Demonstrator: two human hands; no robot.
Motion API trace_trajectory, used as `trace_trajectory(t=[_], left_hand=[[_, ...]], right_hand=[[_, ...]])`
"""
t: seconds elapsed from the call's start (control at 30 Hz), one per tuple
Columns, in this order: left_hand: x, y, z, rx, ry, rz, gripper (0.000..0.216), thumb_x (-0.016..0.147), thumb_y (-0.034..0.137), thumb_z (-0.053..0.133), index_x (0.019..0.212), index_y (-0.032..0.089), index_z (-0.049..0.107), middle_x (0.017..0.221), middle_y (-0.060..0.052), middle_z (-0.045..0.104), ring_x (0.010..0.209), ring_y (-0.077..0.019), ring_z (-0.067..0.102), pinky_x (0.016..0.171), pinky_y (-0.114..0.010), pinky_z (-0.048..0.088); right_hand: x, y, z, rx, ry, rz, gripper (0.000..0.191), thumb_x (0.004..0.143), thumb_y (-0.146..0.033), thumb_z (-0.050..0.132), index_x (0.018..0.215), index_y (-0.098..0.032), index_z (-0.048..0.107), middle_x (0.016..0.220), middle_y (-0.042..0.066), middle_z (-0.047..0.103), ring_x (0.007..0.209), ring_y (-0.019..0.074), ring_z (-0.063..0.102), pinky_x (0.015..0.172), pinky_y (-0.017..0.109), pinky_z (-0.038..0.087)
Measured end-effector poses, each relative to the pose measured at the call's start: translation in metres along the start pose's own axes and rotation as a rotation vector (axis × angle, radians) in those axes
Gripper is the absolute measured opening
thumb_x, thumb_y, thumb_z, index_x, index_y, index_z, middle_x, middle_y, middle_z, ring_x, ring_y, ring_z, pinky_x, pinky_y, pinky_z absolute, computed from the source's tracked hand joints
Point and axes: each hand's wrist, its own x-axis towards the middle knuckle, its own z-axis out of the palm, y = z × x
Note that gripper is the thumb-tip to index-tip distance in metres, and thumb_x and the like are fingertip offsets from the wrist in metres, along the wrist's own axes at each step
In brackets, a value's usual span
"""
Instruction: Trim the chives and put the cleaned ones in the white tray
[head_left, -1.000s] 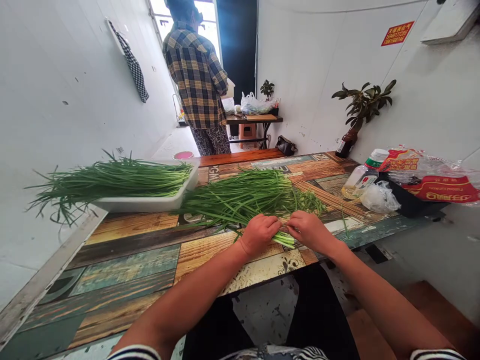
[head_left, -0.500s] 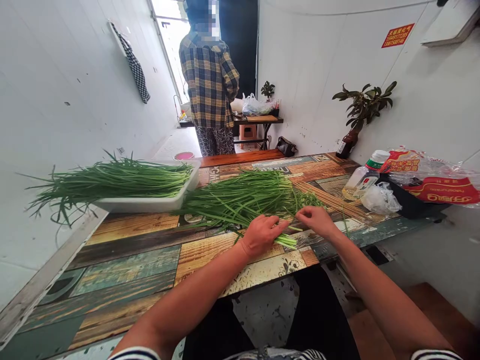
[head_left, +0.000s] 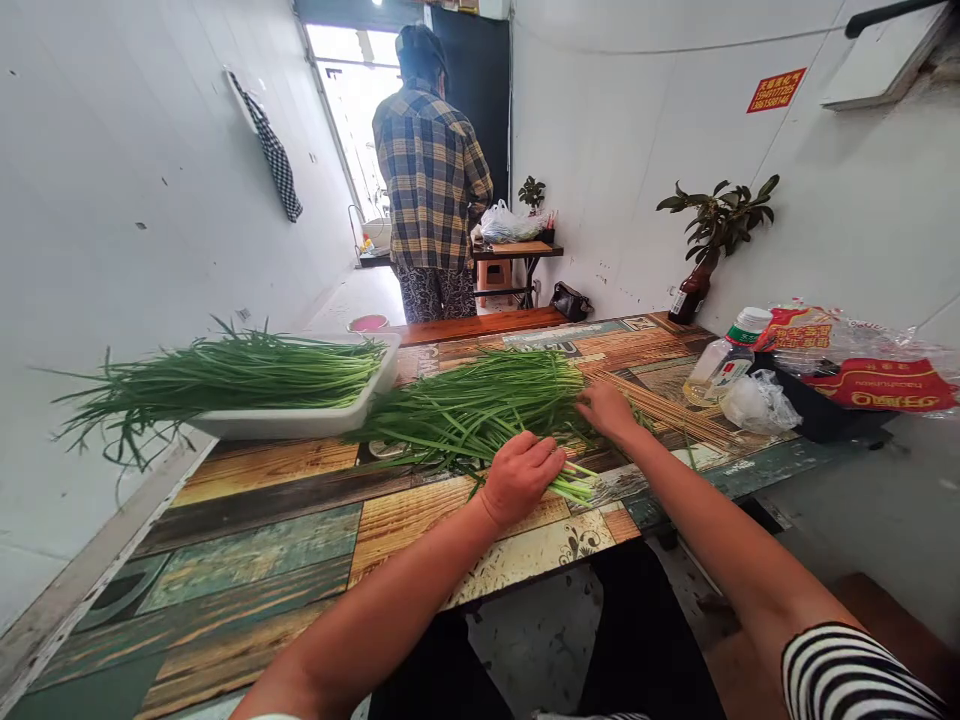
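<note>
Where the two hands met over the stems a moment ago, the right hand (head_left: 606,412) has now parted from the left and reached toward the table's far edge, its fingers loosely open and lying against the leafy side of the bunch of garlic chives (head_left: 480,405), not gripping it. The left hand (head_left: 519,480) stays curled over the stems, holding them down near the table's near edge, with the pale cut ends poking out just past its knuckles toward the right. The rest of the bunch fans away from that grip toward the far left, across the patterned wood-look table (head_left: 247,540).

By the table's left edge, a white tray (head_left: 292,426) holds a second bunch of chives (head_left: 225,365), its tips hanging over the side. Thin straw strands (head_left: 667,405) lie just beyond the right hand. At the far right corner are a plastic bottle (head_left: 720,368), a white plastic bag (head_left: 757,402) and red-printed plastic wrap (head_left: 877,385). Well beyond the table's far edge, a person in a plaid shirt (head_left: 431,180) stands facing away.
</note>
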Motion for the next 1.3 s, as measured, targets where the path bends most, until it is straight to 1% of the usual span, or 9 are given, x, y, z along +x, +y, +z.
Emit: trace_trajectory(t=[0.2,0.3,0.47,0.63,0.7,0.8,0.93,1.13,1.3], left_hand=[[0.001,-0.001,-0.006,0.009,0.091,-0.032,0.025,0.095,0.037,0.045,0.084,0.020,0.060,0.070,-0.002,0.061,0.087,-0.0178,0.053,0.078,-0.031,0.039],[0.002,-0.002,-0.005,-0.003,0.109,-0.009,0.027,0.096,0.035,0.043,0.079,0.020,0.059,0.067,-0.001,0.059,0.082,-0.0158,0.054,0.081,-0.031,0.039],[0.002,-0.002,0.000,0.011,0.101,-0.021,0.029,0.097,0.033,0.039,0.081,0.019,0.058,0.062,0.000,0.054,0.062,-0.0135,0.047,0.065,-0.029,0.036],[0.001,-0.001,0.002,0.045,0.076,-0.002,0.027,0.097,0.020,0.033,0.090,0.017,0.059,0.057,0.001,0.050,0.057,-0.0131,0.047,0.057,-0.029,0.032],[0.000,-0.002,0.003,0.050,0.092,-0.004,0.027,0.097,0.018,0.032,0.095,0.016,0.059,0.063,-0.001,0.055,0.060,-0.0134,0.051,0.058,-0.028,0.035],[-0.002,-0.002,0.009,0.039,0.116,-0.033,0.030,0.096,0.016,0.029,0.106,0.014,0.057,0.089,-0.009,0.065,0.075,-0.0151,0.059,0.066,-0.029,0.041],[-0.006,-0.003,0.017,0.058,0.091,-0.100,0.032,0.096,0.015,0.030,0.117,0.013,0.054,0.109,-0.013,0.063,0.089,-0.0185,0.060,0.073,-0.031,0.043],[-0.007,-0.007,0.018,0.146,0.030,-0.167,0.029,0.096,0.018,0.032,0.107,0.015,0.059,0.100,-0.010,0.066,0.077,-0.0171,0.059,0.069,-0.030,0.042],[-0.006,-0.008,0.017,0.151,0.017,-0.150,0.032,0.097,0.020,0.029,0.100,0.015,0.060,0.088,-0.008,0.066,0.073,-0.0168,0.058,0.066,-0.030,0.041]], right_hand=[[0.004,0.000,0.005,-0.009,-0.012,-0.022,0.020,0.083,-0.028,0.058,0.095,-0.020,0.071,0.097,0.010,0.063,0.096,0.0234,0.056,0.077,0.030,0.043],[0.005,0.000,0.006,-0.010,-0.011,-0.076,0.018,0.082,-0.026,0.059,0.093,-0.019,0.072,0.095,0.011,0.063,0.095,0.0238,0.055,0.078,0.031,0.042],[0.001,0.008,0.001,0.035,0.031,-0.185,0.017,0.084,-0.022,0.055,0.090,-0.016,0.070,0.097,0.011,0.064,0.098,0.0220,0.054,0.085,0.031,0.040],[-0.026,0.019,-0.019,0.351,0.104,-0.265,0.019,0.085,-0.029,0.055,0.089,-0.018,0.070,0.090,0.007,0.070,0.085,0.0188,0.060,0.078,0.030,0.044],[-0.042,0.017,-0.028,0.499,0.130,-0.253,0.021,0.084,-0.035,0.056,0.086,-0.020,0.071,0.086,0.005,0.071,0.080,0.0176,0.061,0.074,0.029,0.045],[-0.062,0.007,-0.038,0.670,0.130,-0.240,0.024,0.084,-0.039,0.056,0.083,-0.020,0.072,0.081,0.004,0.070,0.076,0.0164,0.062,0.071,0.027,0.046],[-0.070,-0.002,-0.041,0.809,0.071,-0.257,0.025,0.082,-0.040,0.058,0.081,-0.019,0.072,0.078,0.004,0.069,0.075,0.0162,0.061,0.070,0.027,0.046],[-0.063,-0.004,-0.038,0.902,-0.035,-0.254,0.031,0.081,-0.047,0.058,0.075,-0.019,0.071,0.077,0.003,0.068,0.074,0.0173,0.061,0.068,0.028,0.047],[-0.064,-0.008,-0.037,0.926,0.182,-0.165,0.032,0.084,-0.046,0.054,0.075,-0.020,0.069,0.082,0.004,0.068,0.078,0.0179,0.061,0.073,0.030,0.047]])
